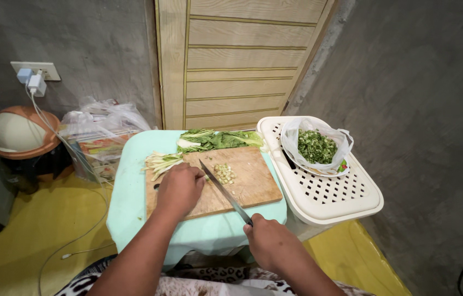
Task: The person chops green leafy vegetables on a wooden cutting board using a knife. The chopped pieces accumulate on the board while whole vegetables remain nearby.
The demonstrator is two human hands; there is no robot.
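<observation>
Right hand grips the knife, blade angling up-left toward the left hand, apparently pinning stems on the board.

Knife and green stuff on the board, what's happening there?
A person is cutting vegetables on a wooden cutting board that sits on a small light-green table. The right hand grips a long knife, its blade lying across the board. The left hand presses down on the board beside a little pile of chopped stems. Leafy greens lie at the far edge, and a bag of chopped greens sits on a white basket.
</observation>
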